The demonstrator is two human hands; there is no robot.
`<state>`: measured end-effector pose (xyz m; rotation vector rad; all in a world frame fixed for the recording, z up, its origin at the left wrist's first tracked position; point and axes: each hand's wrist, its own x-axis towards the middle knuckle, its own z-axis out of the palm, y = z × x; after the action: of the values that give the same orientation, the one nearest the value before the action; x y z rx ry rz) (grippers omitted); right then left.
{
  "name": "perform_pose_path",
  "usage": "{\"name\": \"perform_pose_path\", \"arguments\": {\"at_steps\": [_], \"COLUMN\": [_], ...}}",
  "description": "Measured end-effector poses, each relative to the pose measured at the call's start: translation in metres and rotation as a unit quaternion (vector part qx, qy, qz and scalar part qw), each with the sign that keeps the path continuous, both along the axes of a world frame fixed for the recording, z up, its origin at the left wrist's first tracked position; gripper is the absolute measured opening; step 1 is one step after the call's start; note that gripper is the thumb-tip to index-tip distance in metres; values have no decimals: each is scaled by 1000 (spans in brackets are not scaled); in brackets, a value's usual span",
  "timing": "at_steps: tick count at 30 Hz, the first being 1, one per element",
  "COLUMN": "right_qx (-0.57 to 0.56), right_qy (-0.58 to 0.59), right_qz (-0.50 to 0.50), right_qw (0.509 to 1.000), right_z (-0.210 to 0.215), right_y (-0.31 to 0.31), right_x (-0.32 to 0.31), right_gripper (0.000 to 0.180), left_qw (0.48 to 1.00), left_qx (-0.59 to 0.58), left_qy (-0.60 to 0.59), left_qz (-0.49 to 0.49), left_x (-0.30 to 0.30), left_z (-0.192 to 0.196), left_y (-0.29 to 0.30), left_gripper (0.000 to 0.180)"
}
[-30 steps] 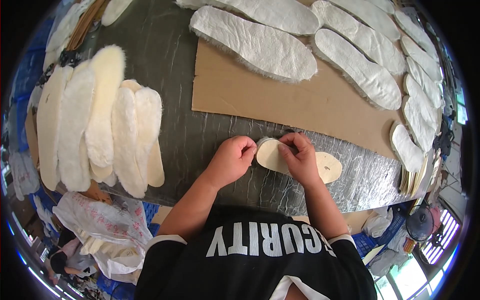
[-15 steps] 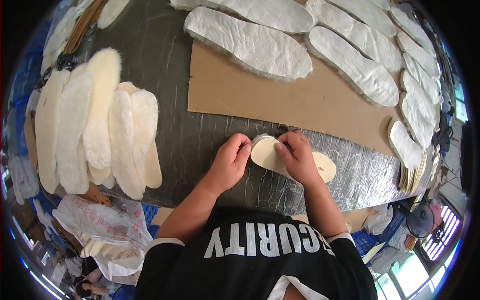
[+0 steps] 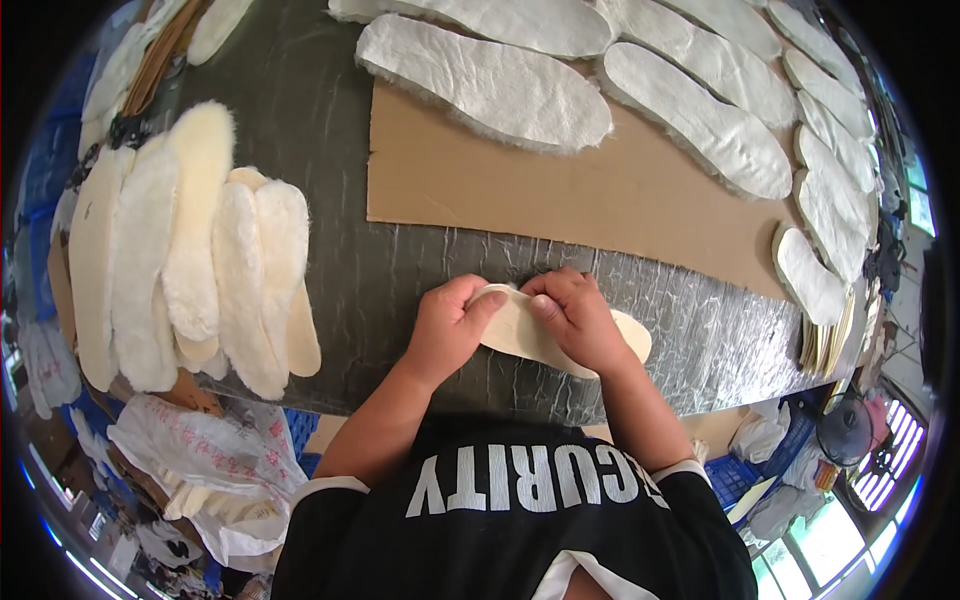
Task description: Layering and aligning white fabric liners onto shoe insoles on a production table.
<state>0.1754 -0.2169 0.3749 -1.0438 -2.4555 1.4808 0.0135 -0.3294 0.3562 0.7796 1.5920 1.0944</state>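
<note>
One cream insole [image 3: 518, 338] in the head view lies slantwise near the middle of the table's [image 3: 290, 110] near edge, held by two hands; the left hand [image 3: 447, 322] pinches its left end, thumb on top and fingers curled; the right hand [image 3: 578, 318] pinches its far edge, thumb pressed on the face, fingers bent behind; both forearms [image 3: 380, 425] reach in over the near edge and slant toward each other, the hands near but apart.

At least seven fleecy and cream insoles [image 3: 240, 280] overlap at the near left corner; one cardboard sheet [image 3: 560, 200] covers part of the far side; at least ten white insoles [image 3: 485, 85] lie on and around it, toward the far and right edges; one stack of thin cream pieces [image 3: 828, 345], too small to count, sits by the near right corner.
</note>
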Motion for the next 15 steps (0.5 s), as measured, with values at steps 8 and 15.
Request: {"name": "perform_pose_path", "arguments": {"at_steps": [8,15], "right_qx": [5,241], "right_qy": [-103,-155], "right_qz": [48,47], "right_qw": [993,957], "right_z": [3,1], "right_y": [3,-17], "right_x": [16,19], "right_gripper": [16,35], "left_qw": [971,879], "left_qx": [108,29], "left_qy": [206,476], "left_qz": [60,10], "left_x": [-7,-5], "left_z": [-6,3], "left_y": [-22,-37], "left_gripper": [24,52]}}
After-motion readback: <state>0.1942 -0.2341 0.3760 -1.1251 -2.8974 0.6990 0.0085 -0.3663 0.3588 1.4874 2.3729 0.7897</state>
